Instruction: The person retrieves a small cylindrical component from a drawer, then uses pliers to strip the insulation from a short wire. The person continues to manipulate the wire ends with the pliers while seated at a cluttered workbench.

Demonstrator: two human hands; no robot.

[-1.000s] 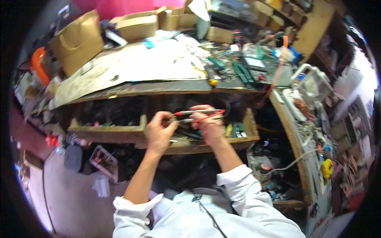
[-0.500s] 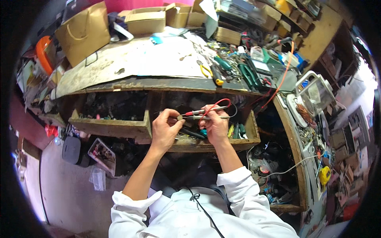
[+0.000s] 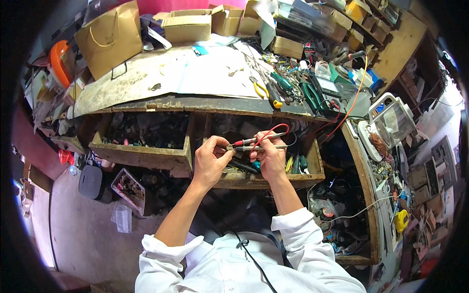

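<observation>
Two test probes, one with a red tip and red lead (image 3: 279, 126) and one with a dark lead, lie side by side in my right hand (image 3: 271, 158), which is closed round them. Their tips point left and meet a tiny part (image 3: 229, 147) pinched between the thumb and fingers of my left hand (image 3: 211, 160). That part is too small to name. Both hands hover above an open wooden drawer (image 3: 254, 181) holding several tools, among them green-handled and yellow-handled ones (image 3: 296, 163).
A second open drawer (image 3: 141, 152) full of small parts sits at left. On the bench lie white sheets (image 3: 210, 73), yellow-handled pliers (image 3: 260, 89), a screwdriver (image 3: 274, 96) and a meter (image 3: 326, 87). An orange cable (image 3: 360, 90) hangs at right. A bin (image 3: 128, 191) stands on the floor.
The whole view has shifted slightly, so the bench and drawers sit a little further right. The probe tips stay at the small part; both hands keep their hold.
</observation>
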